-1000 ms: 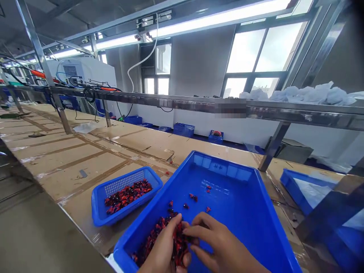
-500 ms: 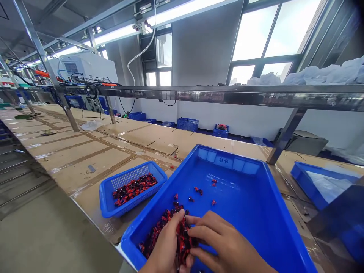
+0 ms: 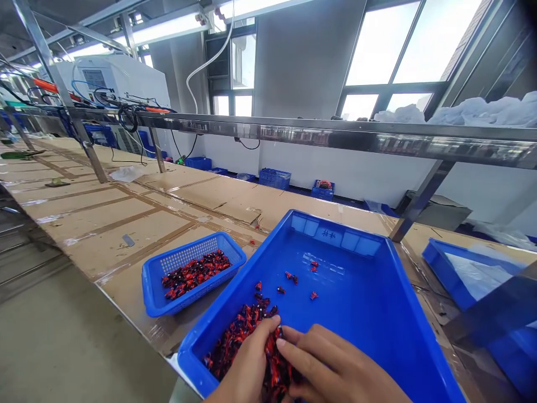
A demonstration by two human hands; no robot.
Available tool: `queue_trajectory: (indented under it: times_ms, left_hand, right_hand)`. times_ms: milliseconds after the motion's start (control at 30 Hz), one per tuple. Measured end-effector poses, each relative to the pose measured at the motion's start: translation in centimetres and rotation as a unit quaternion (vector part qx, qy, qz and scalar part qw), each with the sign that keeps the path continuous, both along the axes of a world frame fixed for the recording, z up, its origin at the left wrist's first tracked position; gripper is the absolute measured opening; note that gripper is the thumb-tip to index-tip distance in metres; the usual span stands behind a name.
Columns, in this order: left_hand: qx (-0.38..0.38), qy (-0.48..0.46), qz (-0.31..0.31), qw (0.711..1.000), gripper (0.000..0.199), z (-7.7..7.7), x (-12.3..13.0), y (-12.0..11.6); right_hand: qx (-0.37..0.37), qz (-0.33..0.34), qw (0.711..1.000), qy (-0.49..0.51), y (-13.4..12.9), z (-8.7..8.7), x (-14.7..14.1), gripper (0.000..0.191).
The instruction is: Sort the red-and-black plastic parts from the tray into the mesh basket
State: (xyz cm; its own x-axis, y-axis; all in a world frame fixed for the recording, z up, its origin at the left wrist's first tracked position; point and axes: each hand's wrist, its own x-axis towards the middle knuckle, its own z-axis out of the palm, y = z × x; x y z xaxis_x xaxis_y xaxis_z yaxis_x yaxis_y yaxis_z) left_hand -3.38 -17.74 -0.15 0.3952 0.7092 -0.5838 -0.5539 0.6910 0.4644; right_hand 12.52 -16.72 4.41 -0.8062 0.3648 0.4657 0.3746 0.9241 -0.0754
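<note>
Both hands are low inside a large blue tray [image 3: 356,296], cupped around small red and black wrapped pieces [image 3: 274,364]. My left hand [image 3: 251,358] curves around the pieces from the left, thumb on top. My right hand [image 3: 331,358] faces it from the right, with its fingertips on the same pieces. A heap of such pieces [image 3: 241,330] lies in the tray's left front corner, beside my left hand. Several loose ones [image 3: 291,277] lie on the tray floor farther back. To the left, a small blue basket [image 3: 153,288] holds more red and black pieces.
A metal shelf rail [image 3: 319,131] runs across above the cardboard-covered table [image 3: 121,224], with a slanted post [image 3: 423,196] behind the tray. At the right stands another blue bin [image 3: 444,266] with white plastic in it.
The view has shifted slightly. My right hand's fingers have moved a little lower against the pieces, and more of the heap beside my left hand shows.
</note>
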Motion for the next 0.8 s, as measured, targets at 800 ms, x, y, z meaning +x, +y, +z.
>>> queue_trajectory:
  times_ms: [800]
  left_hand:
    - [0.008, 0.078, -0.08, 0.994, 0.067, 0.67, -0.36, 0.42]
  right_hand:
    - [-0.258, -0.083, 0.959, 0.083, -0.19, -0.44, -0.3, 0.035]
